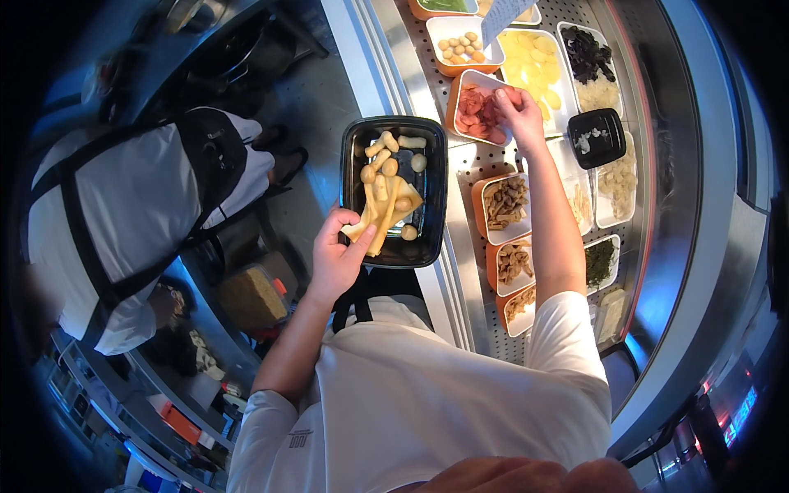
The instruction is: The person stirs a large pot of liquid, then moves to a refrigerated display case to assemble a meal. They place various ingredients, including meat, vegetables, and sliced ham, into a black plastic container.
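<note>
My left hand (333, 259) grips the near left side of a black plastic container (353, 149), its thumb over the rim. Inside lie pale yellow tofu-skin-like strips (380, 209), small round balls (408, 232) and short pale pieces (412, 142). Off to the right, my right hand (521, 117) reaches into an orange-sided white tray (453, 103) of pinkish-red slices (475, 112). Its fingers are bent together at the slices; how many they pinch is hidden. Beyond that tray stands one of round balls (462, 47), and to its right one of yellow slices (530, 62).
Brown food pieces fill several trays (505, 203) under my right forearm. A small black tub (596, 137) rests on white trays farther right, near black fungus-like pieces (585, 53). A paper slip (501, 16) overhangs the far trays. At left, a person (156, 185) in white bends near shelves.
</note>
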Available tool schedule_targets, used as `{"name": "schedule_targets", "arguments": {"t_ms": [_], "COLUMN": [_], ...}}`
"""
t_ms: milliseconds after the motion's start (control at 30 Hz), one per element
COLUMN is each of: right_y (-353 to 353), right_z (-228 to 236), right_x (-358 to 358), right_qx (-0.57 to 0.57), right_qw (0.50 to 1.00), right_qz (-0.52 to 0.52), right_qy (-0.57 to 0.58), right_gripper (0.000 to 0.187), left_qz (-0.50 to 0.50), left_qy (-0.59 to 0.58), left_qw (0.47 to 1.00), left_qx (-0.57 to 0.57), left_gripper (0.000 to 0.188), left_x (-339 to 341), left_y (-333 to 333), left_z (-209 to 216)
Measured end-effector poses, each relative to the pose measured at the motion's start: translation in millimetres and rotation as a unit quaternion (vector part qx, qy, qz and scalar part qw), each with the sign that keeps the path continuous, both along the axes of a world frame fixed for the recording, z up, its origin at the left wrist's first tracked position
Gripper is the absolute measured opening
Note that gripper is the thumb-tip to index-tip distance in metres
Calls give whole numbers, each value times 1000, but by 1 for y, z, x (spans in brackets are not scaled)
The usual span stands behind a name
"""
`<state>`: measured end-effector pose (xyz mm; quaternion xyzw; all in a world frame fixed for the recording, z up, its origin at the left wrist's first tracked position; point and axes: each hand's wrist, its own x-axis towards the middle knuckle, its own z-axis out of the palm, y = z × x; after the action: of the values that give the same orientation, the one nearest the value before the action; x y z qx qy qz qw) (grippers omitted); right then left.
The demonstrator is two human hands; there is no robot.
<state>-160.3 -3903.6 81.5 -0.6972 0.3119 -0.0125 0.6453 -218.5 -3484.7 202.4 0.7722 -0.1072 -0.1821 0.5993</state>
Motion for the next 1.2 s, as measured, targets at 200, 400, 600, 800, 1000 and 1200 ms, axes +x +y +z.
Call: {"name": "schedule_targets", "arguments": {"t_ms": [200,400,600,800,1000,1200], "right_y": [18,12,-1,32,53,39], "right_z": [-1,2,0,13,-5,-21], "right_x": [5,-1,-2,2,25,3], "right_qx": [-202,-160,92,-301,-390,-102], "right_qw": [972,981,991,932,894,993], "right_qz": [113,80,-5,153,131,35], "right_qy": [43,69,97,128,176,49], "right_gripper": [78,56,31,45,64,27], "left_qz": [22,29,27,18,18,22], "left_qy": [33,29,49,66,52,39], "left_qw": [999,999,998,997,998,999], "left_qx": [-15,-14,-33,-45,-34,-25], "left_gripper": [19,19,19,19,18,19], "left_x": [-4,-5,-4,-7,-6,-6], "left_y": [-3,-2,-1,-1,-1,3], "left_z": [3,11,4,7,8,7]}}
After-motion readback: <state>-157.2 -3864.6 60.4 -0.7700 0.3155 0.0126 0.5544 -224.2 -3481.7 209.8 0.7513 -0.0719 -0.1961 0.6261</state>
